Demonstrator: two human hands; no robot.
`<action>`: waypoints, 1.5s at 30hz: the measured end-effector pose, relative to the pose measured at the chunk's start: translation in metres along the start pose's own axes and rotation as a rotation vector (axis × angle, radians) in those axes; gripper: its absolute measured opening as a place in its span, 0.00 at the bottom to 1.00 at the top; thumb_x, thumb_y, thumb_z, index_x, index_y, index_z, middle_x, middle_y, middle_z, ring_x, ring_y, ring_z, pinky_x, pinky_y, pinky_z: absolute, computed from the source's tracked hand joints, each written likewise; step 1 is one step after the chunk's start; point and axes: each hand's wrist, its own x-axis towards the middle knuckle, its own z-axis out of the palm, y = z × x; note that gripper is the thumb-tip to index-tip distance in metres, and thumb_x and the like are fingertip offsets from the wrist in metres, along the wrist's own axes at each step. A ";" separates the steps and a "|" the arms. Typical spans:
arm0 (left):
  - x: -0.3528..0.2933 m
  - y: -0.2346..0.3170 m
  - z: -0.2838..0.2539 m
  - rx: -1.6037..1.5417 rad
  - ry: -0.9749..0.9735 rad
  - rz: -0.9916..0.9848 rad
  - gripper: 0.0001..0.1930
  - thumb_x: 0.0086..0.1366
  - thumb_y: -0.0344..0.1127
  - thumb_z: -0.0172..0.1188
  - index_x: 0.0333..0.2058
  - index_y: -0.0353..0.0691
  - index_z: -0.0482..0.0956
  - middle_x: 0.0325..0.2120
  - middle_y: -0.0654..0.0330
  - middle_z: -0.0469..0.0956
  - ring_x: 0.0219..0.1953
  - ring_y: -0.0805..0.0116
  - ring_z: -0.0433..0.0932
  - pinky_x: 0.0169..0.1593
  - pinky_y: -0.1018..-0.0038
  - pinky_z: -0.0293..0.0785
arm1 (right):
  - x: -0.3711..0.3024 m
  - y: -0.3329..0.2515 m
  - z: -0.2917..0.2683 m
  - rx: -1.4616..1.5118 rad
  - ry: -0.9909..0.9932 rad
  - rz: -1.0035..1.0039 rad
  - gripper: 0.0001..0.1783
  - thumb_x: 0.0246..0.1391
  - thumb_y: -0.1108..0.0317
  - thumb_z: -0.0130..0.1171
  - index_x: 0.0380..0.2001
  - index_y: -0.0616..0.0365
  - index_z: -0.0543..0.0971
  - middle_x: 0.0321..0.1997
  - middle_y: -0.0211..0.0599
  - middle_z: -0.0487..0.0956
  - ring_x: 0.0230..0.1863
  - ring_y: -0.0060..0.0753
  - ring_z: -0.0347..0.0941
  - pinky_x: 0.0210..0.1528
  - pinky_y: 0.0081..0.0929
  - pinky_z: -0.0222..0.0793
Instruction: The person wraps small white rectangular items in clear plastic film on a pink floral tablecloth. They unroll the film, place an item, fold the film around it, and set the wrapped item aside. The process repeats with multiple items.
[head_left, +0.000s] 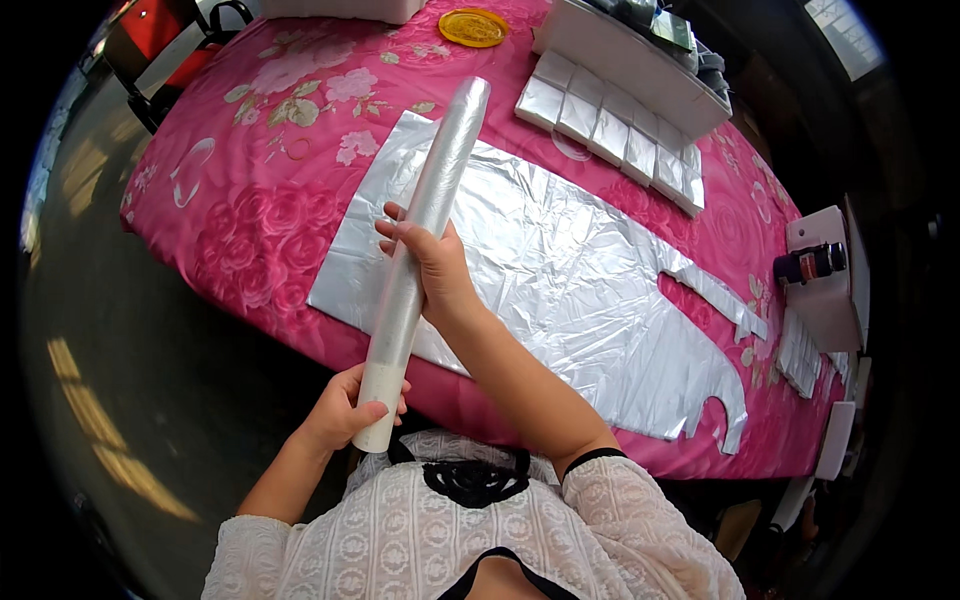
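Both grips [340, 408] [438, 265] on plastic roll [399, 300], white box [622, 75], dark contents [711, 72] unclear

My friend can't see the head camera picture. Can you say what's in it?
The left hand grips the near end of a long translucent plastic film roll, the right hand its middle. A silvery plastic sheet with strap-like ends lies below on a pink flowered tablecloth. Farther back are folded white plastic packs and a yellow dish.
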 end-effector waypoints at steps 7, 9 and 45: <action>0.032 0.008 0.035 -0.352 -0.508 -0.197 0.39 0.46 0.46 0.64 0.53 0.27 0.62 0.32 0.53 0.74 0.29 0.69 0.76 0.35 0.75 0.74 | -0.048 -0.079 -0.003 0.153 -0.114 -0.077 0.36 0.41 0.63 0.63 0.50 0.65 0.58 0.32 0.36 0.70 0.31 0.26 0.71 0.36 0.28 0.70; 0.040 0.019 0.061 0.048 -0.299 -0.129 0.31 0.49 0.40 0.64 0.50 0.30 0.65 0.30 0.57 0.74 0.29 0.71 0.75 0.34 0.75 0.73 | -0.059 -0.092 -0.014 -0.098 -0.024 -0.145 0.37 0.41 0.62 0.63 0.51 0.66 0.56 0.32 0.37 0.71 0.34 0.26 0.71 0.39 0.27 0.71; 0.059 -0.008 0.136 0.259 -0.300 -0.218 0.23 0.55 0.52 0.54 0.36 0.35 0.67 0.25 0.59 0.71 0.23 0.74 0.71 0.27 0.76 0.70 | -0.149 -0.068 -0.083 -0.092 0.012 -0.145 0.35 0.40 0.64 0.64 0.49 0.63 0.57 0.32 0.34 0.72 0.35 0.25 0.70 0.40 0.25 0.68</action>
